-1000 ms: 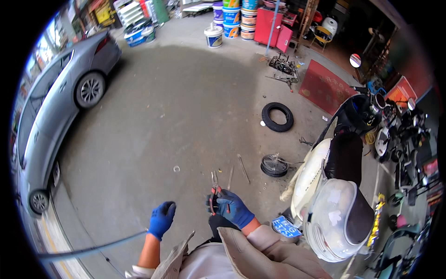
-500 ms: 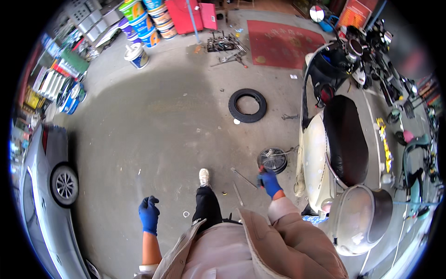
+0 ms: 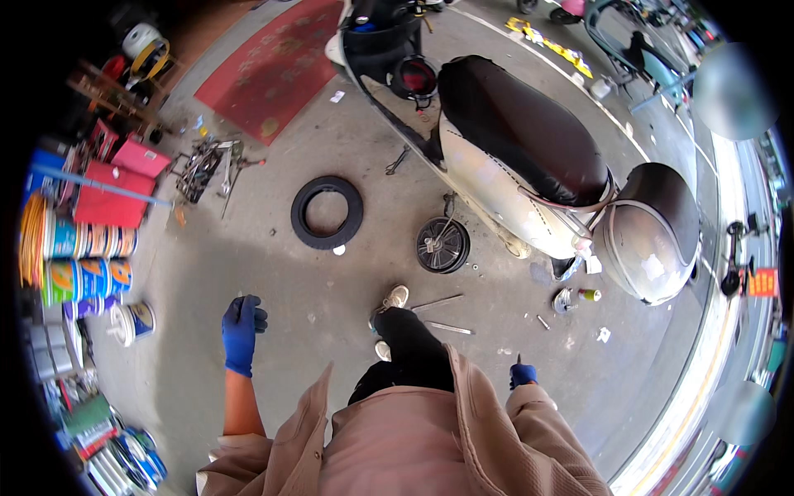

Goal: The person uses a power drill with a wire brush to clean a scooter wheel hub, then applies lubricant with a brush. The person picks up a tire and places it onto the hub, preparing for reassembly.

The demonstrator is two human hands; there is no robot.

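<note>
My left hand (image 3: 241, 335), in a blue glove, hangs over the bare floor with its fingers loosely curled and apart; I see nothing in it. Close to my right side, my right hand (image 3: 523, 376), also blue-gloved, is closed on a thin dark-tipped tool (image 3: 519, 360). Most of that tool is hidden, so its kind is unclear. Ahead on the floor lie a black tire (image 3: 303, 207) and a wheel with a dark spoked rim (image 3: 432, 246). Two long metal bars (image 3: 449, 328) rest by my feet.
A cream scooter (image 3: 513, 194) with a dark seat stands ahead to the right. Small parts and a can (image 3: 590, 294) lie near its rear. Hand tools (image 3: 207, 169) are heaped at left, with a red cabinet (image 3: 112, 194) and paint buckets (image 3: 87, 281) beyond. A red mat (image 3: 269, 70) lies farther off.
My view has turned to the right, so the scooter, tire and wheel appear farther left and higher. My right hand, formerly near the wheel, is now close to my right side, still gripping the tool.
</note>
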